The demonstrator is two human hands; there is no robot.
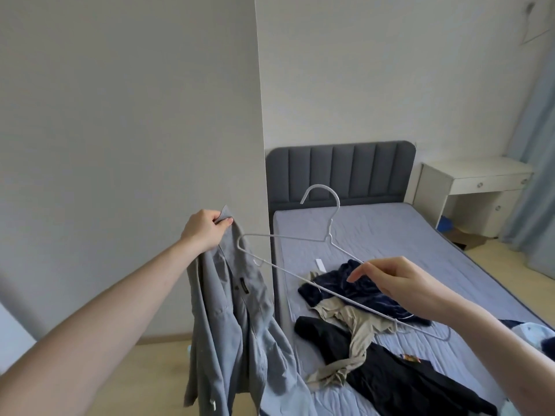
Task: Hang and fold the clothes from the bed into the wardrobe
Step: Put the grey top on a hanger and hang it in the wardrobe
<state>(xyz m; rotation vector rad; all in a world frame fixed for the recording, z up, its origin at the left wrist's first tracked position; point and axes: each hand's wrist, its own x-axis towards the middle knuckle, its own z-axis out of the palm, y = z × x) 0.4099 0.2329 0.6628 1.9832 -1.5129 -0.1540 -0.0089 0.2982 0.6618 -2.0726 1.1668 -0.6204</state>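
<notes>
Left hand [204,232]: thumb and fingers pinched tight on the collar of a grey shirt [228,319], which hangs free beside the bed [405,235]; right hand [399,283]: fingers lightly curled round the lower bar of a white wire hanger [300,244], its far arm tip just at the shirt's neck. Step in hand, by judgement: thread that tip into the collar opening, keep the collar lifted and spread, seat one shoulder before the other. Remaining on the bed: a dark blue garment [360,286], a beige garment [354,331], a black garment [390,376].

Soft even daylight, faint shadows, wide-angle bowing at edges.
</notes>
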